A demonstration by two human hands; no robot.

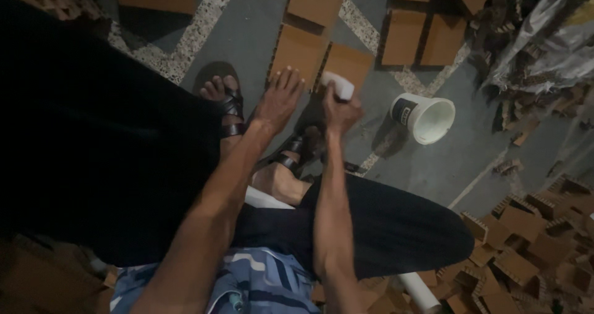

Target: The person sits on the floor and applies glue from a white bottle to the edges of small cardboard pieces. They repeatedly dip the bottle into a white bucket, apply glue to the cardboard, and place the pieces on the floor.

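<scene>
Fingers (339, 103) around small white cylindrical roller (337, 85)

workshop floor | honeycomb cardboard pieces (523, 261) heaped | white glue bucket (424, 117)

The bucket (424, 117) lay on the floor (247, 35) right of the cardboard piece (298, 53); cardboard scraps (526, 252) lay nearer, right of the bucket.

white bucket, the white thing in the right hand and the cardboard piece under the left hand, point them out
white bucket (427, 119): head view, on its inner wall.
white object (338, 85): head view, on the end above the right hand's grip.
cardboard piece (299, 51): head view, on its flat top face.
</scene>
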